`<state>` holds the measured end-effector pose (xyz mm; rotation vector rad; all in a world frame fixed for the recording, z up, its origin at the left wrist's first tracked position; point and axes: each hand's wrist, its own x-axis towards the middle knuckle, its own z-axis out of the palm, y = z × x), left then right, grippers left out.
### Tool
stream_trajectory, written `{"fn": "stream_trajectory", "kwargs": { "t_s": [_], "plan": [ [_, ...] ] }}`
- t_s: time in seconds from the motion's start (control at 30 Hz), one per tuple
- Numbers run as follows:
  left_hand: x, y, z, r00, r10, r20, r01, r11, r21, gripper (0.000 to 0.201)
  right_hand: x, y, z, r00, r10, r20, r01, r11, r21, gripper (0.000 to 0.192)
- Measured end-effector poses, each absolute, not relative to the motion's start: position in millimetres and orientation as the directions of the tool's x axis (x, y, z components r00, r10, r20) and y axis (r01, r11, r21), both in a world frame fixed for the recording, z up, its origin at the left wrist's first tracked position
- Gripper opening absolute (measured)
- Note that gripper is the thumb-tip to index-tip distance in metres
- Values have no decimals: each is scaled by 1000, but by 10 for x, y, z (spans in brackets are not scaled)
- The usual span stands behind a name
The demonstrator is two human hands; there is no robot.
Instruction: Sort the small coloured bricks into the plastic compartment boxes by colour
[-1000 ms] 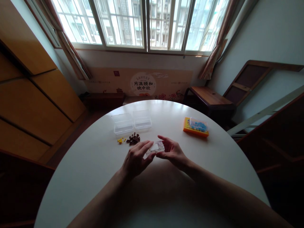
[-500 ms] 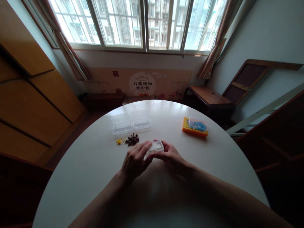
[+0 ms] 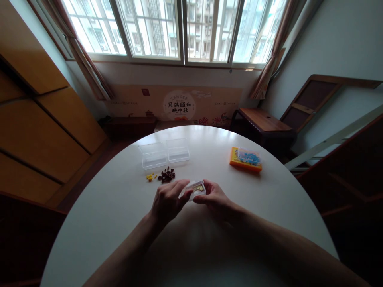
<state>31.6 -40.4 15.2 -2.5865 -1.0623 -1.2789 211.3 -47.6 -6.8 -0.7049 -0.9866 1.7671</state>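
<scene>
Round white counter, frame centre: small clear plastic box, long axis left-right, pinched between left hand and right hand, equally near.

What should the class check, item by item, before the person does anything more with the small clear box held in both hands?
1. Both hands on the box: left hand and right hand grip it from either side. Ok.
2. Box over the table, not past its edge: ok.
3. Lid latched or ajar: cannot tell.
4. Contents: something yellowish shows inside; which pieces, cannot tell.
5. Loose brown pieces and yellow pieces lie apart from the hands: ok.
6. Two open empty boxes stand beyond them, unblocked: ok.
</scene>
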Motion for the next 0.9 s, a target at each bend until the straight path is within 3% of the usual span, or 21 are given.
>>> {"fn": "stream_trajectory", "kwargs": {
  "t_s": [0.1, 0.2, 0.3, 0.43, 0.6, 0.73, 0.9],
  "plan": [
    [346, -405, 164, 267, 690, 672, 569, -676, 468, 29, 2100, -497, -72, -405, 914, -39, -468, -243, -850, 46],
    [387, -375, 138, 28, 850, 526, 436, -484, 759, 45, 2093, -511, -86, -482, 875, -40, -428, -275, -861, 57],
    [416, -325, 110, -119, 927, 355, 237, -321, 917, 54, 2076, -512, -106, -524, 851, -30, -386, -268, -883, 66],
    [418, -311, 106, -196, 949, 245, 175, -212, 961, 53, 2044, -512, -112, -522, 850, -73, -358, -296, -886, 77],
    [395, -345, 107, -165, 944, 286, 250, -240, 938, 52, 2020, -513, -91, -427, 890, -160, -442, -359, -822, 54],
    [408, -317, 55, -95, 972, 215, 100, -205, 974, 53, 1995, -451, -39, -354, 917, -181, -494, -348, -797, 44],
    [473, -337, -23, -2, 989, 151, -54, -151, 987, 71, 1888, -298, 33, -142, 945, -296, -591, -320, -740, 30]
  ]
}}
